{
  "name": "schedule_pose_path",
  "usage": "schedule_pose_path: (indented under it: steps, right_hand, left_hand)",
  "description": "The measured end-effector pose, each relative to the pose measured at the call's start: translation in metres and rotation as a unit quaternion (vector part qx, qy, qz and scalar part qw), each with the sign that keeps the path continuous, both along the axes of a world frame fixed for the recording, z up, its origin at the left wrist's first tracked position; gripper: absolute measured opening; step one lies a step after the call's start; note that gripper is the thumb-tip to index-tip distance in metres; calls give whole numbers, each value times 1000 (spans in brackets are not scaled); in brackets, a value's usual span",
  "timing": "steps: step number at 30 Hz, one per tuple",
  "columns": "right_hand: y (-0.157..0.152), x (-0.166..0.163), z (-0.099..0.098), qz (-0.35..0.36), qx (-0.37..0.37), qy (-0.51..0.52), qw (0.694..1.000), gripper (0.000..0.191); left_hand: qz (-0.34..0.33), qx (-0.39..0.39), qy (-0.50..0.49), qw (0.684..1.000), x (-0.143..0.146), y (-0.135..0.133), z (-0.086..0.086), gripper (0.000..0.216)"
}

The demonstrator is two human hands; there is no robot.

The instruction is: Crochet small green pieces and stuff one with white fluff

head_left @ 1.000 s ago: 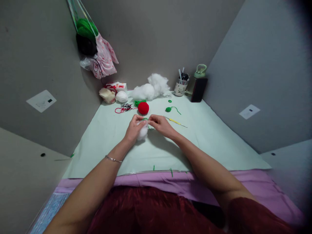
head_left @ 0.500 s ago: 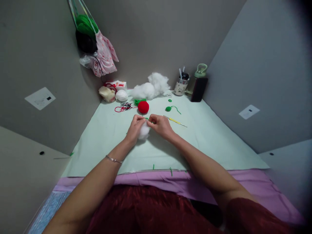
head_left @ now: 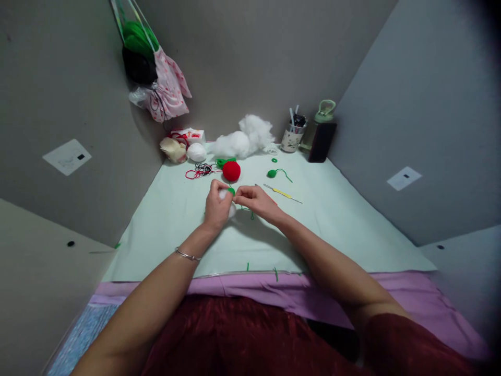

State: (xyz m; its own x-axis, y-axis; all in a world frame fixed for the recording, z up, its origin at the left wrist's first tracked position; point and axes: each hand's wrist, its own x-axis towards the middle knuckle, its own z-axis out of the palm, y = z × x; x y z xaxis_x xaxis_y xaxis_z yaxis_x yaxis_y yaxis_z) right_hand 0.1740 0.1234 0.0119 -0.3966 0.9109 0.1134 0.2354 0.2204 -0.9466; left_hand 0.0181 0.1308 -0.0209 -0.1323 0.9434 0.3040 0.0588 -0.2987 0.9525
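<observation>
Left hand [head_left: 217,206] fingers are closed on a small green piece [head_left: 231,191] and white fluff [head_left: 232,211]. The green piece pokes out at their tips, right by the right hand [head_left: 256,201]. Its fingers pinch together; anything between them is too small to see. A red ball [head_left: 231,171] sits just past them.

Both hands [head_left: 217,207] @ grn piece [head_left: 231,191]

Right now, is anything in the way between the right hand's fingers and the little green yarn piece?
Nothing visible is. The fingers of the right hand are right beside the small green yarn piece, which the left hand holds with fluffy white stuffing. The round red yarn ball sits farther back, not between them.
</observation>
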Motion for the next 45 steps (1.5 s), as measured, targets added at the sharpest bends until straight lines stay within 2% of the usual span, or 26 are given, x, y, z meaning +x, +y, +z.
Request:
schedule_pose_path:
  steps: [3, 5, 10, 13, 15, 17, 21, 26, 28, 31, 35, 39, 42, 45]
  right_hand:
    - [4, -1, -3, -23, -53, 54, 997, 32]
    - [6, -1, -5, -43, -61, 59, 995, 34]
    - [8, 1, -6, -121, 9, 20, 992, 31]
    - [10, 2, -7, -134, 15, 15, 991, 36]
    - [10, 2, -7, -135, 21, 18, 990, 42]
    - [8, 2, -4, -123, 24, 26, 992, 46]
    - [1, 3, 2, -76, 35, 16, 996, 37]
    - [-4, -1, 1, -15, 71, -37, 997, 21]
    - [-3, -3, -3, -14, 77, -39, 996, 18]
    - [1, -6, -9, -61, 75, -34, 995, 20]
    - [6, -6, -12, -135, 95, -79, 983, 29]
    - [9, 0, -8, -199, 106, -96, 969, 31]
    - [11, 5, -6, -206, 97, -74, 971, 30]
    - [13, 8, -5, -175, 73, -55, 980, 32]
  left_hand:
    - [-6, 23, 14, 1000, 3, -7, 3, 20]
    - [-18, 33, 19, 999, 3, -9, 4, 18]
    - [-110, -27, -57, 992, -2, -9, 6, 15]
    - [-153, -42, -115, 981, -5, -6, 8, 25]
    - [-184, -56, -130, 973, -6, -3, 9, 26]
    - [-197, -67, -135, 969, -7, 0, 8, 37]
    - [-159, -76, -130, 976, -8, 5, 4, 38]
    - [-45, -48, -92, 994, -5, 5, 1, 20]
    - [-14, -41, -93, 995, -2, 5, -1, 21]
    - [-2, -51, -107, 993, 1, 3, -4, 25]
    - [-52, -85, -130, 986, 4, -1, -4, 24]
    - [-100, -91, -166, 977, 1, -5, 4, 21]
    - [-160, -115, -185, 963, -2, -5, 8, 27]
    - [-198, -129, -183, 954, -3, -3, 6, 49]
